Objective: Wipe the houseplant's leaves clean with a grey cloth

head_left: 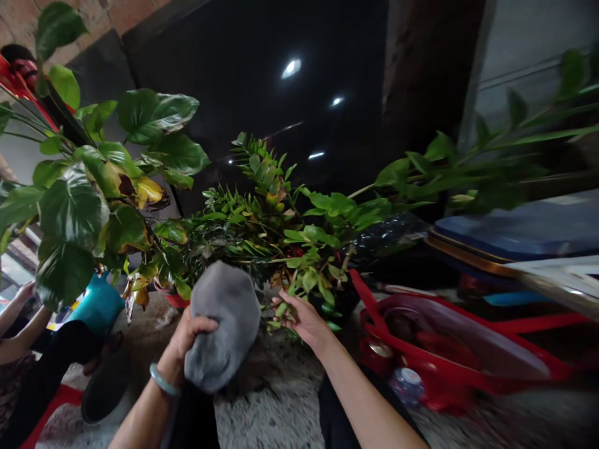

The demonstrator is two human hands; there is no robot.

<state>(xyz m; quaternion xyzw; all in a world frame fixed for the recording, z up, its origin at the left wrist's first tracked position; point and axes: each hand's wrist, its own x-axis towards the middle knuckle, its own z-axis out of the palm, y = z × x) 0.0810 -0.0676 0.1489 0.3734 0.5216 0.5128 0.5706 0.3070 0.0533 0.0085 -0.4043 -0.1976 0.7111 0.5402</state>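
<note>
My left hand [185, 340], with a pale bracelet at its wrist, grips a rounded grey thing [223, 324] that looks like soft cloth, perhaps a cap. The thumb presses on its near face; the other fingers are hidden behind it. Just right of it, my right hand [302, 321] reaches to the low edge of a leafy green plant [309, 280], and its fingers close around a few small leaves [281, 312]. The plant's base is mostly hidden by foliage.
A large-leaved plant [70, 202] with yellowing leaves rises at left. Nearby are a dark bucket [105, 393] and another person's arm [16, 305]. Blurred at right are a red plastic chair-like thing [444, 349], a clear bottle [407, 383] and a blue-topped surface [515, 227].
</note>
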